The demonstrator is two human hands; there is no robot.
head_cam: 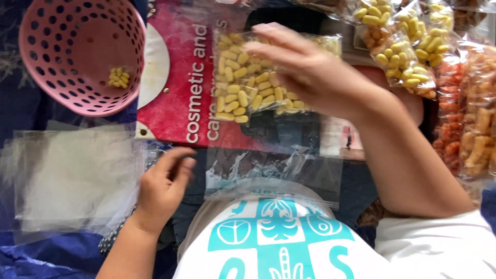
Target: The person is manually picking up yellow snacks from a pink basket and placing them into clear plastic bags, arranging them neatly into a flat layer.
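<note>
The stack of clear plastic bags (72, 178) lies at my left, the pink basket (77, 51) above it. My right hand (305, 67) rests flat, fingers spread, on a filled bag of yellow snacks (248, 82). My left hand (163, 188), fingers loosely curled, touches the stack's edge, gripping nothing I can see.

pink basket (82, 57), orange snack bags (467, 119)

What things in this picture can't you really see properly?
Head view only:
- Right hand: blurred, so its grip on the bag of yellow snacks is unclear.
- Bag's right part: hidden under that hand.
- Orange snack bags: cut off by the right edge.
- Pink basket: top cut off by the frame.
- Left hand: fingertips at the clear plastic bags; any pinch is unclear.
</note>
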